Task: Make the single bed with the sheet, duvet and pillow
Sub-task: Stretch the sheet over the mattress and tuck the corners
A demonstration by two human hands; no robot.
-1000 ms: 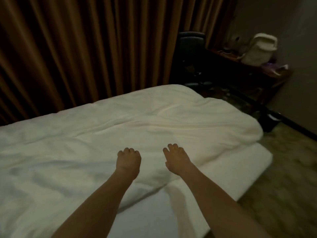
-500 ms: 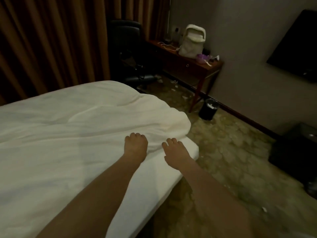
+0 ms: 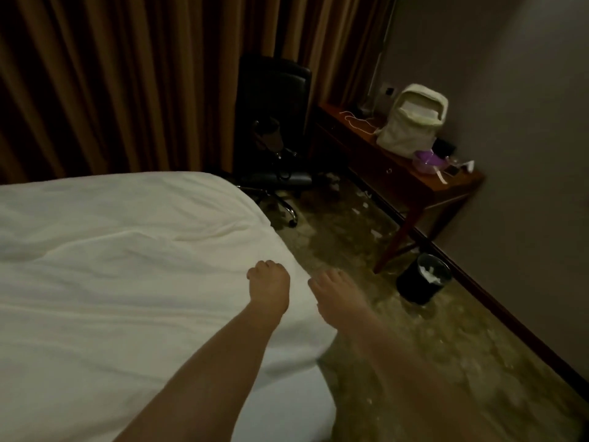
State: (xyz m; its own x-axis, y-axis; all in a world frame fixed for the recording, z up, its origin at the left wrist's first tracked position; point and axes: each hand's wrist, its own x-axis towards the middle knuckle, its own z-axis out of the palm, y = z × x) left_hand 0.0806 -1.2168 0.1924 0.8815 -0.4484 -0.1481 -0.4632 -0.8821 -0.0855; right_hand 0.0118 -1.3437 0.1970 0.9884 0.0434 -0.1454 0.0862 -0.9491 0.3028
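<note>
Now both hands are at the right edge of the white duvet (image 3: 127, 266), a little below the middle of the frame. The left hand (image 3: 270, 290) has its fingers curled down into the cloth near the corner, so it seems to grip the duvet there. The right hand (image 3: 334, 301) is just beside the duvet edge, fingers bent downward too, but whether its grip really pinches the fabric or only touches it — I cannot tell, the fingertips are hidden.

The duvet covers the bed and fills the left half of the frame, with soft wrinkles across it. Under its lower edge, at the bottom centre, a strip of white sheet (image 3: 287, 416) on the mattress shows.

At the top centre a black office chair (image 3: 274, 122) stands before the brown curtains (image 3: 111, 74). To the right of it, along the grey wall, is a wooden worktop (image 3: 395, 173) carrying a pale backpack (image 3: 411, 122) and some small purple things. A black waste bin (image 3: 422, 282) stands on the patterned carpet (image 3: 446, 362) near the worktop's leg — white paper is inside it.
</note>
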